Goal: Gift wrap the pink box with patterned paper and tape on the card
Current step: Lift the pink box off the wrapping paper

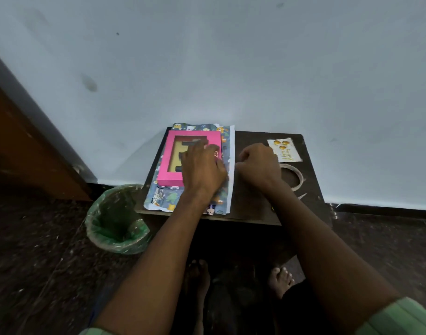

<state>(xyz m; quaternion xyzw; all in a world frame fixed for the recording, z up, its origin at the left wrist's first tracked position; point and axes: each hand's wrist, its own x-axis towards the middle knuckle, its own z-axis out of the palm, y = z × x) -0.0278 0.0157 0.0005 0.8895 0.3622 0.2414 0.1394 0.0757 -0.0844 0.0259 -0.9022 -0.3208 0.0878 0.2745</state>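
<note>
Resting flat on the pink box [173, 165], the left hand [203, 169] lies palm-down with its fingers stretched toward the upper left of the frame, covering the box's right side and lower right corner. That box has a window cut in its lid, showing a yellowish inside with dark shapes, and it sits on the patterned paper [167, 197], a blue-grey sheet printed with cartoon animals and leaves, which spreads beneath it on the left half of the small dark table [250, 204] at the middle of the frame. The paper's right edge shows its white underside [231, 170], turned up in a long strip just right of the left hand.

Over to the right hand [259, 165]: it's curled into a loose fist right beside that white strip, knuckles toward the camera. Whether it actually pinches the paper's edge cannot be told from here, since the fingertips are tucked out of sight.

Up in the table's far right corner lies the card [283, 149], pale with yellow-orange blobs and some writing, well apart from the box. Just below it sits the tape roll [296, 177], a pale ring partly hidden behind the right wrist.

Lower left of the table stands a bin [115, 218] lined with a green plastic bag, on the dark speckled floor. Bare feet [279, 280] show at the bottom, between the forearms, and a pale wall [231, 68] fills the top of the frame.
</note>
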